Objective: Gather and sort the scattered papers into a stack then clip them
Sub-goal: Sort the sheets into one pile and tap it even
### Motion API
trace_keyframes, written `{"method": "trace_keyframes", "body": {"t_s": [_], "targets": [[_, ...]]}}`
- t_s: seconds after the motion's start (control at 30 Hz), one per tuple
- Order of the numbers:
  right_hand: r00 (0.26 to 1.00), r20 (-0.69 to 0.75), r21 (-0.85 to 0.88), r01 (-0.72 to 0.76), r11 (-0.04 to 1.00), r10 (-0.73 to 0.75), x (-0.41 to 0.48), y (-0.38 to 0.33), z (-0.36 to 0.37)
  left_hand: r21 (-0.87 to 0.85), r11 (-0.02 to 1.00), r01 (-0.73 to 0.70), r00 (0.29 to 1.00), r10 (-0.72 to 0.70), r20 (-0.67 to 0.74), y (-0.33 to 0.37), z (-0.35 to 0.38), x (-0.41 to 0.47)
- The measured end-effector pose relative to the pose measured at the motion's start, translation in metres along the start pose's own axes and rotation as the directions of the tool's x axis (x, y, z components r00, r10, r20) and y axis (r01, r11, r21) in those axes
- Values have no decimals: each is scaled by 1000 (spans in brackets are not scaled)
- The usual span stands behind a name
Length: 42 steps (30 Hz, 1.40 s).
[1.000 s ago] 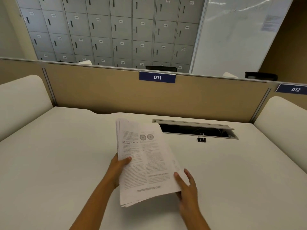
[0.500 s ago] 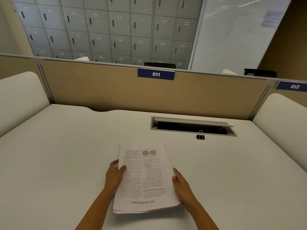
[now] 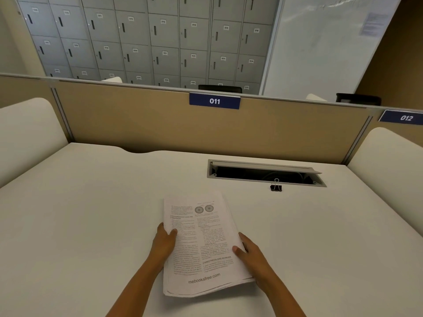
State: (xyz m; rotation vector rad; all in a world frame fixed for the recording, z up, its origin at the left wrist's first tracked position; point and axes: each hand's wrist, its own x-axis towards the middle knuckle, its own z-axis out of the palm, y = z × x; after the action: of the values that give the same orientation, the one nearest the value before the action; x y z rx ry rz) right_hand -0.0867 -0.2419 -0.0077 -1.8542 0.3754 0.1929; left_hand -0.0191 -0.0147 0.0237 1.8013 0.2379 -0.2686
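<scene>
A stack of printed white papers [image 3: 201, 243] lies near the front middle of the white desk [image 3: 91, 213], its near edges slightly fanned. My left hand [image 3: 163, 242] grips the stack's left edge, thumb on the top page. My right hand [image 3: 250, 253] grips the right edge, thumb on the page as well. A small black binder clip [image 3: 276, 186] stands alone on the desk farther back and to the right, just in front of the cable slot.
An open cable slot [image 3: 265, 173] with a raised lid is cut into the desk at the back right. A tan partition [image 3: 137, 124] with the label 011 bounds the far edge. White rounded side panels [image 3: 25, 131] flank the desk.
The stack came down from a raised, tilted hold to lie nearly flat on the desk. Both hands stayed on its side edges.
</scene>
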Motion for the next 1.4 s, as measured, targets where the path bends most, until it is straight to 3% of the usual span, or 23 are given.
{"method": "trace_keyframes", "body": {"t_s": [0.27, 0.47, 0.6, 0.87, 1.03, 1.17, 1.4], "targets": [[999, -8, -86, -37, 996, 37, -9, -19, 7, 110, 987, -115, 993, 115, 12, -5, -1, -18], [999, 0, -42, 40, 998, -40, -13, -20, 7, -141, 990, 10, 997, 1, 72, -12, -14, -12], [999, -25, -20, 43, 999, -43, -14, -19, 11, -197, 980, 33, 999, -24, 49, -16, -15, -10], [999, -34, -60, 9, 998, -11, -19, -24, 12, -141, 990, -2, 1000, 3, 11, -18, -10, -6], [999, -47, -271, 3, 963, -17, -15, -24, 19, 25, 992, -120, 993, 120, 21, -12, -4, -13], [999, -45, -321, 1, 947, -16, -13, -25, 17, 65, 989, -136, 990, 132, 57, -11, -4, -10], [997, 15, 65, -75, 995, 74, -21, -30, 8, -19, 993, -114, 987, 116, 109, -11, -11, -7]]}}
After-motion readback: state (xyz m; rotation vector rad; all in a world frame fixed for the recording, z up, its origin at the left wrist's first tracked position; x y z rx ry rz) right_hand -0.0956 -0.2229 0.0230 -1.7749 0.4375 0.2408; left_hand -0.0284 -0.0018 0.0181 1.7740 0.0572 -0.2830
